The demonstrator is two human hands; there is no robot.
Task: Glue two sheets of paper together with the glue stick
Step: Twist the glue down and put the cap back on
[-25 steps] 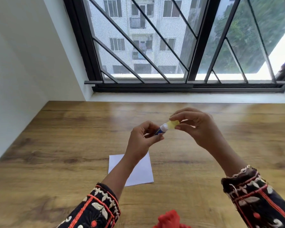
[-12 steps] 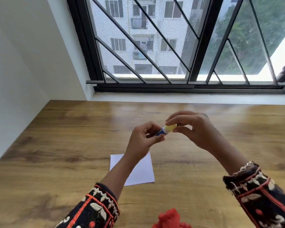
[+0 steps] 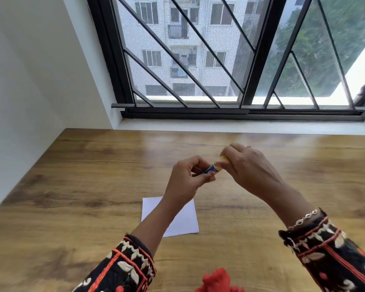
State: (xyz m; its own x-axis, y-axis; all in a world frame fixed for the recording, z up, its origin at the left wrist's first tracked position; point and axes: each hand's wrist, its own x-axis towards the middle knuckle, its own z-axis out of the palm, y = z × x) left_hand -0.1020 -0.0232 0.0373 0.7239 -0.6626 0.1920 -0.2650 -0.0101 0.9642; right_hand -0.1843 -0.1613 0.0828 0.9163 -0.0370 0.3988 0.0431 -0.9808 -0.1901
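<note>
The right grip, pinching the cap, has pushed it back onto the glue stick clasped in the left grip, so gluing looks finished.

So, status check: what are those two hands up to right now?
Left hand grips glue stick; right hand pinches its yellow cap. Stick held above table. White paper lies flat, partly hidden by left forearm; nothing on it.
</note>
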